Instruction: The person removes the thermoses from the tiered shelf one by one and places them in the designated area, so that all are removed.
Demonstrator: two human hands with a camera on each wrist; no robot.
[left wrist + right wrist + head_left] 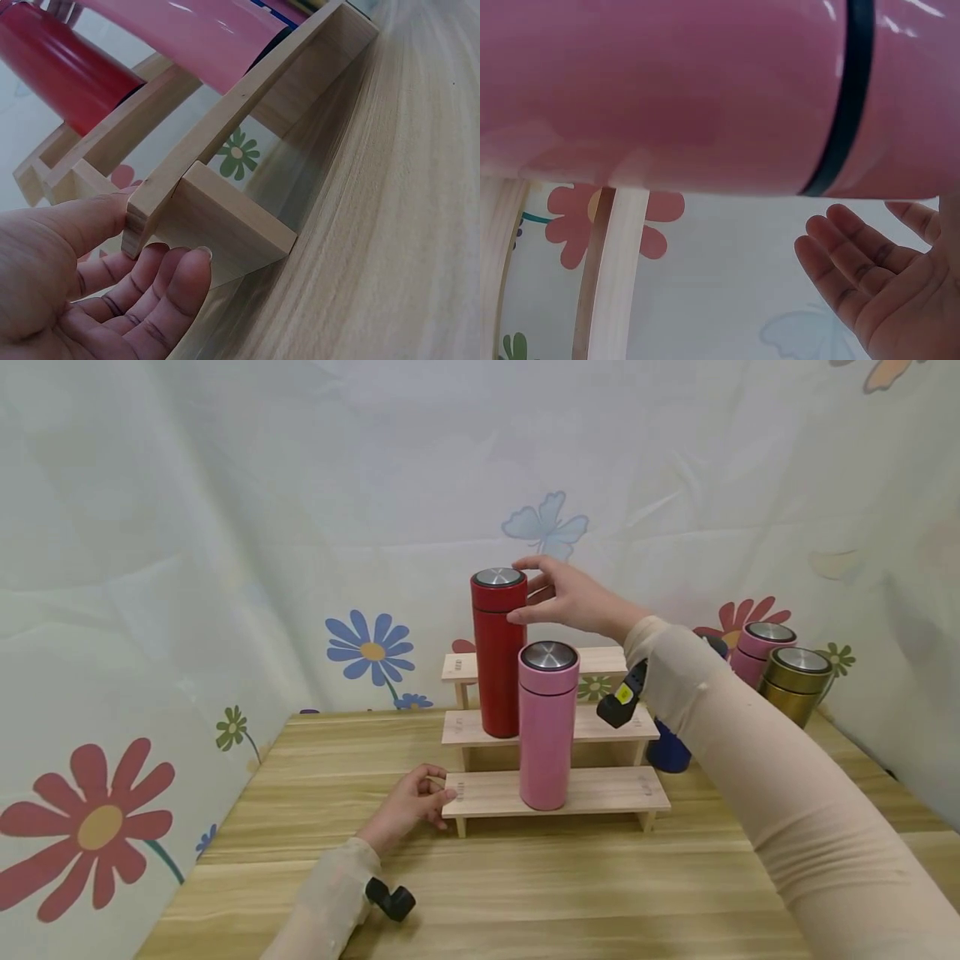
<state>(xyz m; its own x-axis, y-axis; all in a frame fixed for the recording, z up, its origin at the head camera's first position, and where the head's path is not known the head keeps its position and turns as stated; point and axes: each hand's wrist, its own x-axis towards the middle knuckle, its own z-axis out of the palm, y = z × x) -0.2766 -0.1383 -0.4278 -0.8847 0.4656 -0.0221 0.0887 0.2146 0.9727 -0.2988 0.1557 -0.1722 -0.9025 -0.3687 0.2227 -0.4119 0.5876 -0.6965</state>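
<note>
Fingers (855,262) of the right hand (573,597) spread loosely straight beside the top of a red bottle (497,652); whether they touch it I cannot tell. It stands just left of them, long axis upright, on the middle step (594,724) of a wooden stand (607,787), the right hand being nearer. The left hand (408,806) pinches the near step (487,793) at its left end. Counted: one three-step stand, one red bottle, two pink bottles (546,735), one gold bottle (791,689), one partly hidden blue bottle (670,753).
</note>
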